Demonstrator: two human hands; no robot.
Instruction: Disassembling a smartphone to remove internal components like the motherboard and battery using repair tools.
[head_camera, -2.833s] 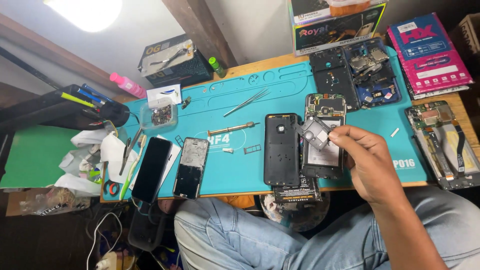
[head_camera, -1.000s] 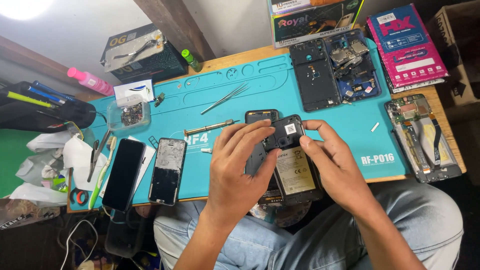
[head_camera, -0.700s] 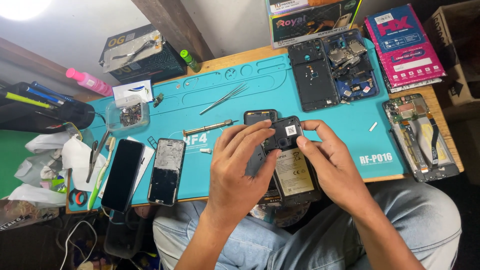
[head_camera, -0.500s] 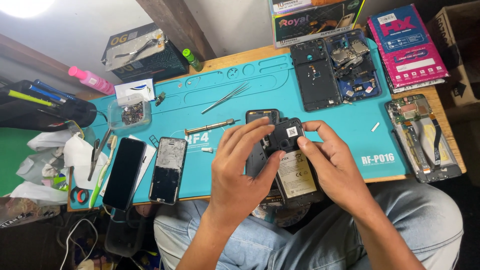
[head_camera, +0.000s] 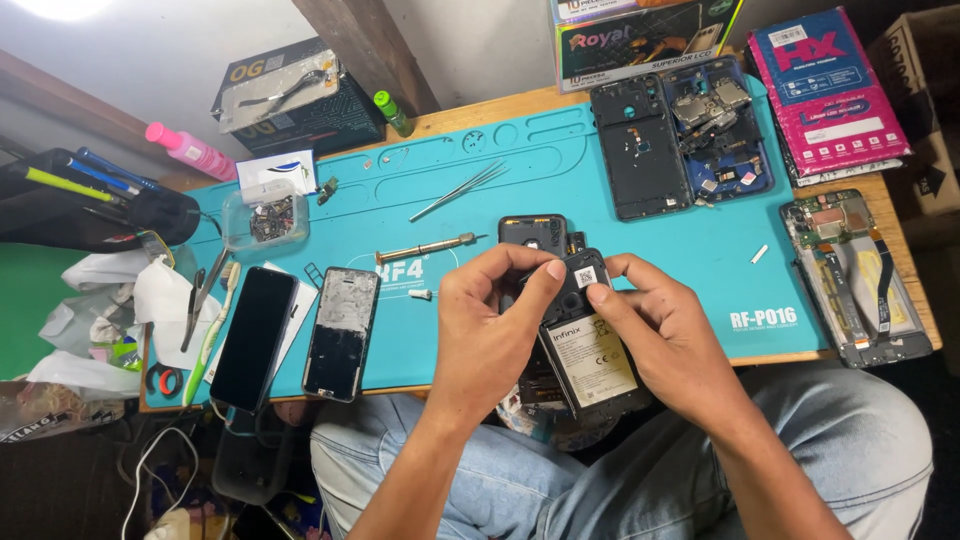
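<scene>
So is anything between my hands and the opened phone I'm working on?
Nothing visible. The left hand and right hand both already grip the opened phone, fingertips on its top edge.

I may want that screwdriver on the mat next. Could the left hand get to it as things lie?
Probably yes. The screwdriver lies in the open on the teal mat, just beyond the left hand, with nothing between them. But that hand now steadies the opened phone together with the right hand.
</scene>
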